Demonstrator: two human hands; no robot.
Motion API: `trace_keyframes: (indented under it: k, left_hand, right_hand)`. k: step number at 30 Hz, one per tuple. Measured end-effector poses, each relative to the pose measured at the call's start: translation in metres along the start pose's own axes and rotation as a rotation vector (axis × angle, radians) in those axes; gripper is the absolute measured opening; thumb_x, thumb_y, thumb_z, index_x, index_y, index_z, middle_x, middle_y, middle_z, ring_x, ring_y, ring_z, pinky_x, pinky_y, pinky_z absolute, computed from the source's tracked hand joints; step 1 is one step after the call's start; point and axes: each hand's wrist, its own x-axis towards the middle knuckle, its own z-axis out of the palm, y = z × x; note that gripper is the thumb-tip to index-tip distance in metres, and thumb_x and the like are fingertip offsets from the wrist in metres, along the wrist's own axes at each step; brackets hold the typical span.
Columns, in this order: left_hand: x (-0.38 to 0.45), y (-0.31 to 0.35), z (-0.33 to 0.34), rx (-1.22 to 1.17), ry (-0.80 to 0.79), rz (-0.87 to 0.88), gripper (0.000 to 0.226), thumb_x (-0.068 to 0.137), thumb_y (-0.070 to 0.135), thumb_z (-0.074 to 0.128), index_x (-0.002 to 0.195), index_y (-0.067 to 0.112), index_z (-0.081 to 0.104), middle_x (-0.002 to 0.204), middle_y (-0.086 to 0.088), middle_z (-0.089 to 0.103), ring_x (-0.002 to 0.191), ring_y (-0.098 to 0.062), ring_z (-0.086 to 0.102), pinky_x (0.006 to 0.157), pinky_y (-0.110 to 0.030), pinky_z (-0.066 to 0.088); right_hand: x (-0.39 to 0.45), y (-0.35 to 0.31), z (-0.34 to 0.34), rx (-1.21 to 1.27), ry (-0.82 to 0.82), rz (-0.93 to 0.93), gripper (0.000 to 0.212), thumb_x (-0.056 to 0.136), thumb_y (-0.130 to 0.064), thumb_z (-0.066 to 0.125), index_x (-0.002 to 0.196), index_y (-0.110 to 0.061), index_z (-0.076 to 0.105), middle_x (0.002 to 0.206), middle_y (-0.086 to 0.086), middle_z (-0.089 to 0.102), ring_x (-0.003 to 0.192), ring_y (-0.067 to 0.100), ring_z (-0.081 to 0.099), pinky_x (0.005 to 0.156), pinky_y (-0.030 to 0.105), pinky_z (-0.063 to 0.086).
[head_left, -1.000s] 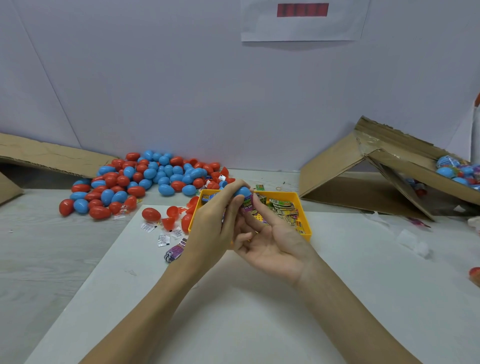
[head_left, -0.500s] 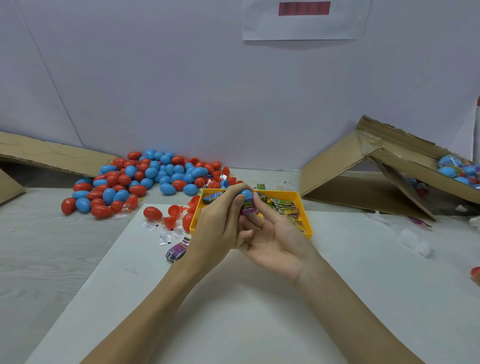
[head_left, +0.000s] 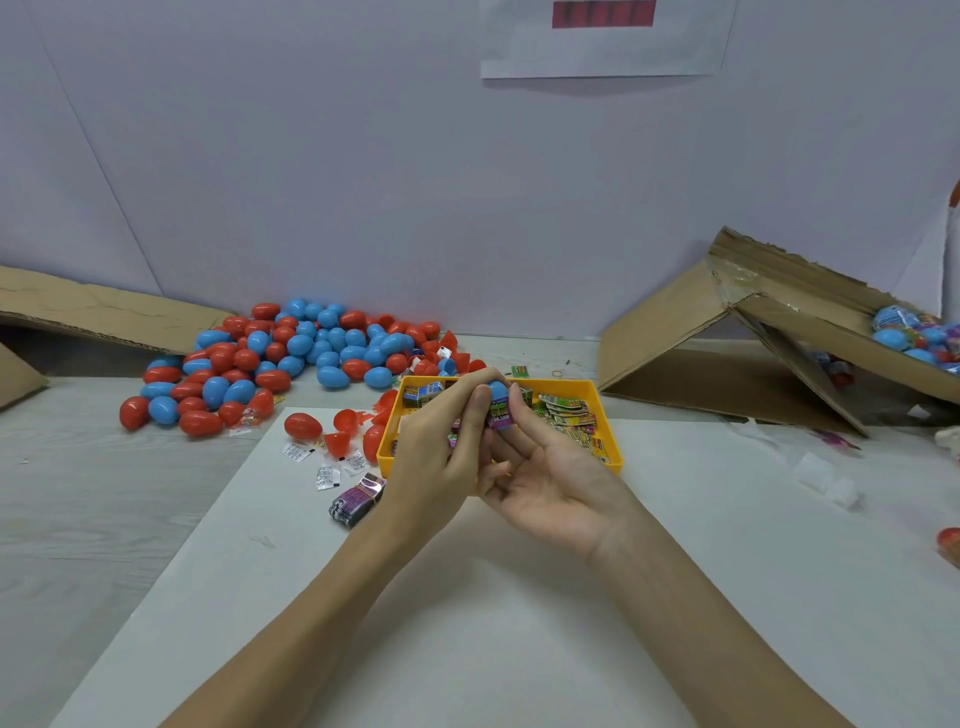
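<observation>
- A heap of red and blue plastic eggs (head_left: 291, 358) lies by the wall, at the left.
- A yellow tray (head_left: 561, 384) holds printed wrappers (head_left: 569, 415).
- A stack of purple wrappers (head_left: 356, 501) and small white packets (head_left: 327, 475) lie on the white sheet (head_left: 467, 623), just left of the tray.
- A lone red egg (head_left: 303, 426) sits near the packets.
- A tipped cardboard box (head_left: 675, 332) at the right holds wrapped eggs (head_left: 904, 332).
- A cardboard flap (head_left: 104, 317) leans at the left.

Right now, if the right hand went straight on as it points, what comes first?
Probably the left hand, pressed against the blue egg both hold; the yellow tray lies beyond, depth unclear.
</observation>
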Motion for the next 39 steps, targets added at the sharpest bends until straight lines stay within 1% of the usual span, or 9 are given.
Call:
trace_keyframes:
  k: [5,9,13,17,20,24,28,34,39]
  left_hand:
    - [-0.001,0.000,0.001,-0.011,-0.032,0.016,0.031,0.106,0.017,0.045,0.128,0.010,0.065,0.116,0.020,0.065,0.111,0.005,0.061,0.090,-0.011,0.046]
    - [-0.003,0.003,0.002,-0.064,-0.041,-0.002,0.028,0.107,0.015,0.045,0.128,0.023,0.062,0.114,0.029,0.064,0.111,0.001,0.063,0.089,-0.014,0.048]
    - [0.000,0.007,0.001,-0.153,-0.040,-0.043,0.023,0.106,0.023,0.048,0.123,0.023,0.064,0.112,0.020,0.068,0.108,-0.005,0.065,0.086,-0.013,0.048]
    - [0.003,0.005,-0.002,-0.151,-0.007,-0.050,0.023,0.103,0.020,0.053,0.121,0.019,0.068,0.109,0.020,0.071,0.109,-0.003,0.066,0.088,-0.015,0.050]
    - [0.002,0.003,-0.002,-0.220,-0.003,-0.123,0.022,0.103,0.022,0.054,0.118,0.023,0.070,0.109,0.018,0.073,0.109,-0.008,0.068,0.089,-0.018,0.053]
    - [0.002,0.004,0.000,-0.299,-0.027,-0.188,0.022,0.103,0.023,0.055,0.117,0.026,0.071,0.110,0.015,0.075,0.110,-0.010,0.069,0.089,-0.021,0.054]
    - [0.000,0.005,0.001,-0.402,-0.084,-0.228,0.024,0.105,0.019,0.052,0.120,0.024,0.070,0.114,0.009,0.075,0.114,-0.013,0.068,0.092,-0.021,0.054]
    - [0.000,0.008,0.004,-0.380,-0.095,-0.210,0.026,0.106,0.015,0.050,0.121,0.028,0.067,0.116,0.011,0.073,0.116,-0.012,0.067,0.094,-0.021,0.053]
    - [0.004,0.012,0.004,-0.402,-0.084,-0.205,0.026,0.108,0.016,0.044,0.123,0.017,0.066,0.120,0.002,0.066,0.119,-0.017,0.061,0.095,-0.022,0.050]
  right_hand:
    - [0.000,-0.001,0.000,-0.043,0.019,-0.056,0.030,0.085,-0.035,0.079,0.095,-0.007,0.083,0.091,0.005,0.076,0.064,0.011,0.067,0.049,0.020,0.047]
    - [0.000,-0.001,-0.001,-0.065,0.022,-0.088,0.033,0.085,-0.034,0.079,0.104,-0.007,0.082,0.100,0.010,0.076,0.071,0.014,0.067,0.054,0.021,0.051]
    - [0.000,-0.003,-0.001,-0.110,0.015,-0.128,0.049,0.085,-0.037,0.079,0.125,-0.010,0.072,0.120,0.015,0.074,0.101,0.022,0.069,0.096,0.031,0.051]
    - [-0.001,-0.001,-0.001,-0.126,0.017,-0.129,0.048,0.083,-0.035,0.081,0.123,-0.011,0.073,0.110,0.009,0.077,0.084,0.015,0.070,0.064,0.022,0.050]
    - [0.001,0.001,-0.001,-0.115,0.030,-0.106,0.045,0.083,-0.035,0.082,0.120,-0.010,0.075,0.109,0.009,0.077,0.075,0.014,0.070,0.054,0.020,0.049]
    - [0.002,0.000,-0.003,-0.134,0.044,-0.110,0.040,0.081,-0.036,0.083,0.114,-0.013,0.079,0.105,0.008,0.078,0.074,0.014,0.069,0.062,0.022,0.048]
    - [0.002,0.000,-0.003,-0.150,0.089,-0.153,0.043,0.085,-0.036,0.080,0.121,-0.015,0.075,0.120,0.012,0.074,0.099,0.021,0.064,0.086,0.031,0.041]
    - [-0.001,-0.002,-0.003,-0.286,0.104,-0.265,0.025,0.091,-0.036,0.073,0.107,-0.017,0.077,0.095,0.004,0.067,0.070,0.010,0.060,0.054,0.020,0.040]
    - [-0.001,-0.002,-0.002,-0.373,0.049,-0.379,0.035,0.095,-0.039,0.068,0.117,-0.013,0.075,0.097,0.005,0.065,0.080,0.013,0.059,0.066,0.024,0.047]
